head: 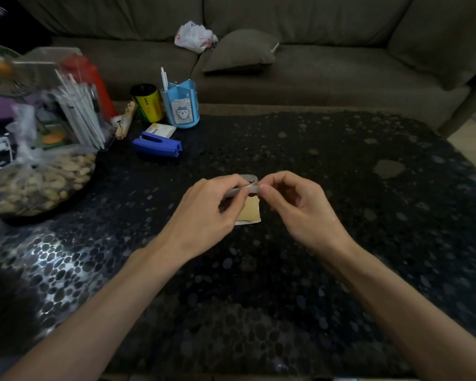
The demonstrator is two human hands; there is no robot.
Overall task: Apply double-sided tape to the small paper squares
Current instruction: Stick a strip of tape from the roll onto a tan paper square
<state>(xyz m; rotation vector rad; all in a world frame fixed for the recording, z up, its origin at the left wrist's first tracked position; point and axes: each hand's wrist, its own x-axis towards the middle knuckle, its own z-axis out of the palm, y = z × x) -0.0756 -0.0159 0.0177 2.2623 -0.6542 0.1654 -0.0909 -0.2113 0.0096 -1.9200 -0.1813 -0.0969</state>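
Head view: your left hand (204, 213) and right hand (297, 210) each pinched the tape (249, 186) just above the paper (252, 213), mid-table (341, 257), stapler (157, 146) well apart leftward.

A home living room, by the look of it: a long brown fabric sofa (327, 75) fills the back of the view, with a loose cushion (241, 50) and a crumpled white plastic bag (194, 37) lying on its seat. Just in front of it stands a low table (313, 149) with a dark, glossy pebble-patterned top. Household odds and ends crowd the table's far left corner: a blue pen holder (180, 105) with a cartoon sticker, a yellow can (147, 104), a blue stapler (157, 145), a tied bag of peanuts (39, 182) and a small fan (3, 70)
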